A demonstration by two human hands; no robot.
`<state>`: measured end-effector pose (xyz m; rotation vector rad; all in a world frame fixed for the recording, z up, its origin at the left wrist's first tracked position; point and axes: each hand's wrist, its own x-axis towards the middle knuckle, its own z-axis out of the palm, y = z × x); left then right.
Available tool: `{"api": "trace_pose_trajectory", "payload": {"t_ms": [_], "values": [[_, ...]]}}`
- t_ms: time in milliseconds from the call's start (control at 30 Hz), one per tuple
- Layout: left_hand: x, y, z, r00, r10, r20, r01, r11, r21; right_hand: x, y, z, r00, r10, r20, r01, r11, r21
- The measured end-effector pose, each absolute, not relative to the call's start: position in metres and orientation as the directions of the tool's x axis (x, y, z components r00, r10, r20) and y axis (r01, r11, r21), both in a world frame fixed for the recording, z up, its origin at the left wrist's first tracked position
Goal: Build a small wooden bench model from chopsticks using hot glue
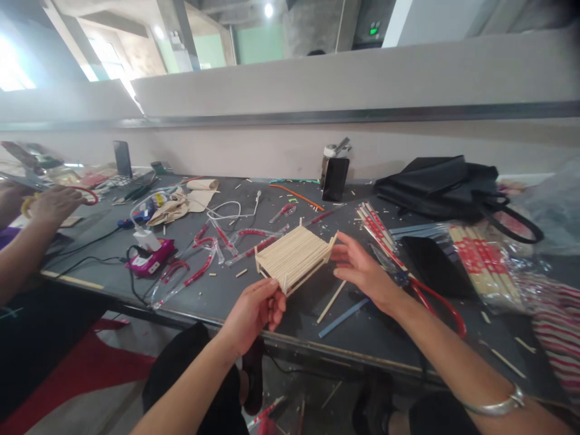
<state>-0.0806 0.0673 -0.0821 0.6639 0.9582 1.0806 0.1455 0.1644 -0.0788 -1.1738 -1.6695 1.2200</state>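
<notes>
A small bed-like model made of pale wooden sticks (294,254) has a flat slatted top and short posts at its corners. It is at the table's front, in front of me. My left hand (256,308) is closed on its near corner post, with thumb and fingers pinching it. At the model's right corner, my right hand (362,269) has its fingers stretched out and apart, the fingertips at the post there. A loose wooden stick (331,302) and a blue-grey strip (343,318) lie below the right hand. Red-handled scissors (437,299) are beside the right forearm.
Packets of chopsticks (484,260), a black bag (437,184) and a dark phone (437,266) lie at the right. A phone (335,179) stands at the back. Torn red wrappers (211,254) and a purple power strip (149,258) lie left. A co-worker's hand (57,205) is far left.
</notes>
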Motion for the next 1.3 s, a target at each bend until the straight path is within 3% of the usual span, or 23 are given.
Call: {"api": "trace_pose_trajectory", "payload": {"t_ms": [433,600,733,900,1000,1167,1300], "values": [[-0.092,0.074,-0.081,-0.090,0.965,-0.246,-0.313,0.207,0.927,0.159,0.122,-0.079,-0.141,0.990,0.003,0.290,0.045,-0.956],[-0.087,0.068,-0.081,-0.334,0.943,-0.009,0.006,0.012,1.000,0.158,0.122,-0.079,-0.132,0.991,0.027,0.315,0.068,-0.947],[-0.083,0.068,-0.079,-0.375,0.902,0.215,0.298,-0.102,0.949,0.157,0.122,-0.079,-0.144,0.989,0.019,0.338,0.067,-0.939],[-0.080,0.073,-0.072,-0.382,0.875,0.297,0.431,-0.116,0.895,0.155,0.120,-0.078,-0.144,0.990,0.013,0.362,0.065,-0.930],[-0.082,0.074,-0.070,-0.368,0.899,0.238,0.392,-0.082,0.916,0.161,0.119,-0.074,-0.149,0.989,0.010,0.395,0.069,-0.916],[-0.085,0.073,-0.076,-0.133,0.974,-0.185,-0.002,0.186,0.982,0.177,0.123,-0.063,-0.029,0.996,0.080,0.422,0.085,-0.903],[-0.076,0.072,-0.081,0.026,0.969,-0.244,-0.146,0.245,0.958,0.178,0.134,-0.062,0.028,0.999,0.033,0.281,0.024,-0.960]]}}
